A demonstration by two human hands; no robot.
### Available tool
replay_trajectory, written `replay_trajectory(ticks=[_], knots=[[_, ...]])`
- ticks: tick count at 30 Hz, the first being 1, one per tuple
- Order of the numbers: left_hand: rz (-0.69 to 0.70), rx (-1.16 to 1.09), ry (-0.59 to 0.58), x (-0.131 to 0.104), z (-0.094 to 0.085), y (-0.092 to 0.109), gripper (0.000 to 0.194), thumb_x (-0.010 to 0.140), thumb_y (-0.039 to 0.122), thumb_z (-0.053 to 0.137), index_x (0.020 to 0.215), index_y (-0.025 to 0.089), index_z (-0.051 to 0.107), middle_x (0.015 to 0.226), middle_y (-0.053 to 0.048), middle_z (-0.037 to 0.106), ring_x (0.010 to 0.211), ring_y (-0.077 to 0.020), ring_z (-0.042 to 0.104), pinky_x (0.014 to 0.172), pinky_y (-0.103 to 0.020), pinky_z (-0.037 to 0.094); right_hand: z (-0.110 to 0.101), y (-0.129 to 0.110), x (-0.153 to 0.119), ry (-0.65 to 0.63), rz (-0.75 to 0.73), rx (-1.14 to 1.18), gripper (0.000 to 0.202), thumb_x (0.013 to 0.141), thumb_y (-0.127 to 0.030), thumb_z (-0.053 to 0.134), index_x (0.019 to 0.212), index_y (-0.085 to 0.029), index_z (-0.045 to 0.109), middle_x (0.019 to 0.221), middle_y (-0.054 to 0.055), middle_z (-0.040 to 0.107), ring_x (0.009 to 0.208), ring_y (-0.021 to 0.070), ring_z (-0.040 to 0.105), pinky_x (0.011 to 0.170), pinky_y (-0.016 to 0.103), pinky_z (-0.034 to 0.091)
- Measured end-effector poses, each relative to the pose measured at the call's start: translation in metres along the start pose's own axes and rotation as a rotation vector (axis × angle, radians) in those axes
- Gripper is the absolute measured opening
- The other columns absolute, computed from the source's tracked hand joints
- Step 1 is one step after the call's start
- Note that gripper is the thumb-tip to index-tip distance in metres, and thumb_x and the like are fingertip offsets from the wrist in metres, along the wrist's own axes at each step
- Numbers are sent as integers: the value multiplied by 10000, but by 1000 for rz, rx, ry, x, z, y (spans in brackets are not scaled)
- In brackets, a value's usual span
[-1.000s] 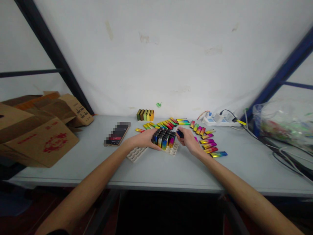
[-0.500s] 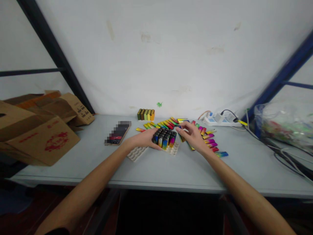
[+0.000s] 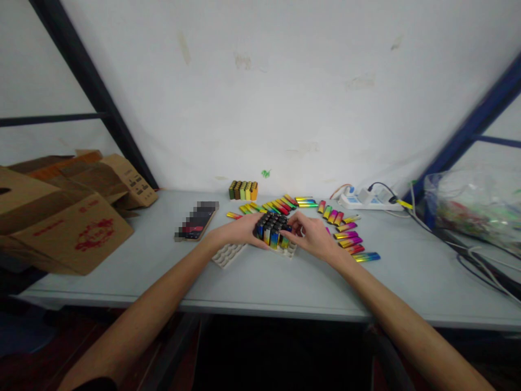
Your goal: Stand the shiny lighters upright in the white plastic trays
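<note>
A tight block of lighters [image 3: 272, 231] with black tops and shiny multicoloured bodies stands upright on a white tray with rounded hollows [image 3: 290, 250]. My left hand [image 3: 245, 229] curves round the left side of the block, thumb in front, and grips it. At the block's right edge my right hand [image 3: 310, 233] has its fingers pinched on a lighter, mostly hidden by the fingers. Another white hollowed tray [image 3: 228, 255] lies under and in front of my left wrist. Loose lighters [image 3: 280, 206] with metallic bodies lie in an arc behind and to the right.
A second upright block of yellow-green and gold lighters [image 3: 243, 190] stands by the wall. A phone [image 3: 199, 220] lies at left, beyond it open cardboard boxes [image 3: 77, 228]. A power strip [image 3: 368, 200] with cables and a clear plastic bag [image 3: 472, 203] are at right.
My right hand has moved left and slightly down, bringing a lighter from beside the block to its right edge. My left hand stays round the block.
</note>
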State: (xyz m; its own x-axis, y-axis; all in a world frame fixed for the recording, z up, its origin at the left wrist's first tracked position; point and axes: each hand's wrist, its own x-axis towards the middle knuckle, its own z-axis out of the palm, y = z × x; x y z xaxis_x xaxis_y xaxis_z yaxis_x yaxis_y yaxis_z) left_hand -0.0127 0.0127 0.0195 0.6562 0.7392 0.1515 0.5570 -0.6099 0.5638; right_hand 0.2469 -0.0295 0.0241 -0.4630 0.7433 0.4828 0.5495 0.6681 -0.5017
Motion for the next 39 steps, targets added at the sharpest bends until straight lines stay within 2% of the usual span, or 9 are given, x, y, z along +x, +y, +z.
replay_trajectory(ticks=[9, 21, 27, 39], knots=[[2, -6, 11, -1, -1, 2, 894, 608, 466, 939, 1372, 175, 575, 1366, -133, 662, 1229, -347, 635, 1073, -406, 472, -7, 1, -2, -63, 25, 66, 324, 894, -519, 703, 936, -236, 549, 716, 7, 709, 612, 164, 671, 577, 258, 476], [-20, 12, 9, 0, 0, 2, 871, 592, 443, 949, 1337, 167, 593, 1337, -128, 671, 1210, -346, 638, 1059, -416, 475, -5, -2, -6, -39, 3, 33, 308, 902, -503, 696, 941, -232, 557, 701, 9, 705, 597, 160, 664, 562, 248, 477], [7, -13, 9, 0, -2, 3, 854, 605, 453, 941, 1331, 168, 592, 1325, -130, 677, 1201, -345, 641, 1039, -419, 490, -10, -9, -7, -117, -23, -15, 260, 916, -409, 699, 1090, -244, 598, 694, -21, 689, 591, 149, 643, 568, 232, 452], [-5, -6, 8, 0, 0, -1, 913, 603, 521, 931, 1362, 161, 571, 1355, -142, 658, 1236, -352, 623, 1064, -426, 478, -16, 1, -3, -211, -50, -77, 409, 937, -351, 677, 1321, -243, 586, 684, -22, 659, 592, 165, 613, 564, 239, 416]])
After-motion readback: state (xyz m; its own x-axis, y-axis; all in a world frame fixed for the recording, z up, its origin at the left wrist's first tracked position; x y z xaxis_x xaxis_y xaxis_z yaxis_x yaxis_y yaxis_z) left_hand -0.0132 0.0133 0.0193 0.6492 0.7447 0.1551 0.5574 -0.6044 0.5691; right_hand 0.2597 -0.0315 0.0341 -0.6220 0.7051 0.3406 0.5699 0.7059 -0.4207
